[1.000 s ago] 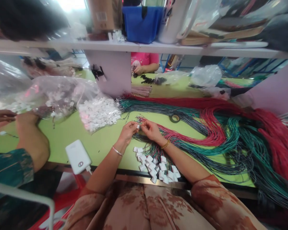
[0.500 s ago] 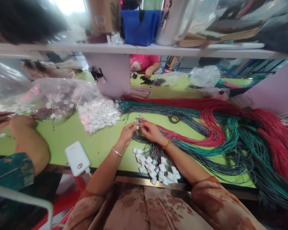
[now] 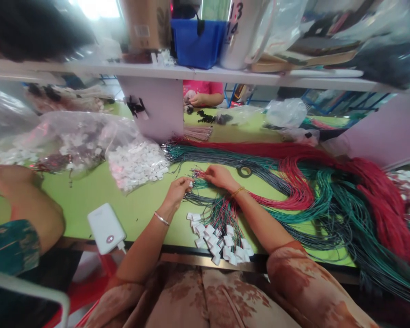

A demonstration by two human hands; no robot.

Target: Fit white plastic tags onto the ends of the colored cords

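My left hand (image 3: 176, 193) pinches a small white connector housing (image 3: 191, 184) between thumb and fingertips. To its right, my right hand (image 3: 219, 177) has its fingers bent down at the tips of the red wires (image 3: 259, 198), closed on a red wire there. The bundle's metal-tipped ends lie just left of those fingers. Green wires (image 3: 201, 183) and dark grey wires (image 3: 198, 199) run below my hands. Nearer to me, a pile of white connectors (image 3: 225, 241) with wires attached lies at the table's front edge.
A clear bag of white housings (image 3: 136, 166) lies at left, near a white power bank (image 3: 106, 228) with a cable. A roll of black tape (image 3: 244, 171) sits among wires. A co-worker's arm (image 3: 34, 200) is at far left; another person sits opposite. A shelf (image 3: 191, 73) crosses above.
My right hand has moved away from the connector, up and over the red wire ends. My left hand still holds the white housing. The view has shifted slightly.
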